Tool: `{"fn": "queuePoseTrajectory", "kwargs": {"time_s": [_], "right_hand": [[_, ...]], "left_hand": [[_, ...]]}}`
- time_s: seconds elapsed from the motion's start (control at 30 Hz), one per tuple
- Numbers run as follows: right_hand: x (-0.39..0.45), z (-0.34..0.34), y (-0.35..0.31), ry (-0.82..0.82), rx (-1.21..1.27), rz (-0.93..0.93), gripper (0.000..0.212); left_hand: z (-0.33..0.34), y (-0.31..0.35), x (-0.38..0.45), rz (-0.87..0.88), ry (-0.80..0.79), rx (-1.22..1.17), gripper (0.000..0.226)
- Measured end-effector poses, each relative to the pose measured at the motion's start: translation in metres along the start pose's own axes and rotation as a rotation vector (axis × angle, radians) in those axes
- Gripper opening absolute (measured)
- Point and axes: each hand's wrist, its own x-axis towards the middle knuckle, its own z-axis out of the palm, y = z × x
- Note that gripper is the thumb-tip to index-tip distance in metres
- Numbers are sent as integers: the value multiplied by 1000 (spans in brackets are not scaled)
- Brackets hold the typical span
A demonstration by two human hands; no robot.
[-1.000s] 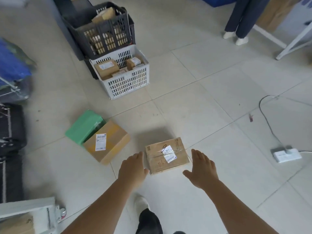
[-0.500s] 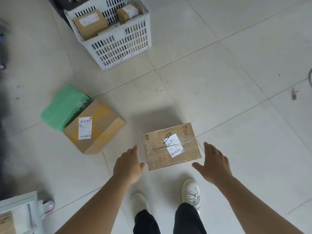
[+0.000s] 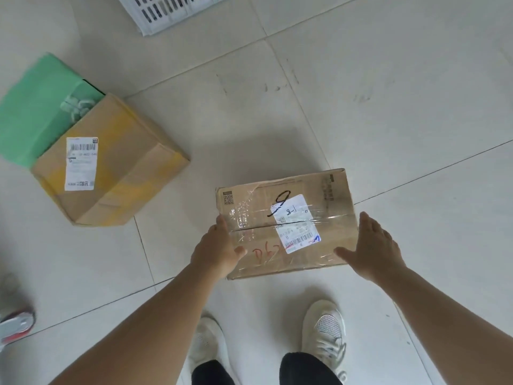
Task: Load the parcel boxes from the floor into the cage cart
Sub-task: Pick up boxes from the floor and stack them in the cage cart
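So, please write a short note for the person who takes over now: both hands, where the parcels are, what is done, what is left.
Left hand: open, against the left end of the taped box, thumb on top.
Right hand: open, at the box's right end.
The taped box lies on the floor, not yet lifted.
Second box lies to the left, against a green parcel.
Cage cart: not in view.
Left: lift and load both boxes.

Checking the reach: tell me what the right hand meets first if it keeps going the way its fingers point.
The right hand points forward and slightly inward, along the right end of the taped parcel box. It likely meets that box end first; contact may already exist, but depth is unclear.
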Motion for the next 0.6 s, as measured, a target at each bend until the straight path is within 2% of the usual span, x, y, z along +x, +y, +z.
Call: {"fn": "queuePoseTrajectory", "kwargs": {"time_s": [0.13,0.23,0.3,0.47,0.6], "right_hand": [[29,24,2,-4,202,50,112],[40,36,-1,-5,347,69,117],[41,40,-2,15,382,86,122],[30,34,-8,78,424,60,117],[1,2,-25,124,476,6,114]], "left_hand": [[24,-6,23,-68,56,-183,85],[36,-10,30,-85,55,-325,110],[42,-12,30,-81,54,-406,119],[37,-16,20,-92,88,-532,113],[2,-17,-11,-64,130,-585,107]]}}
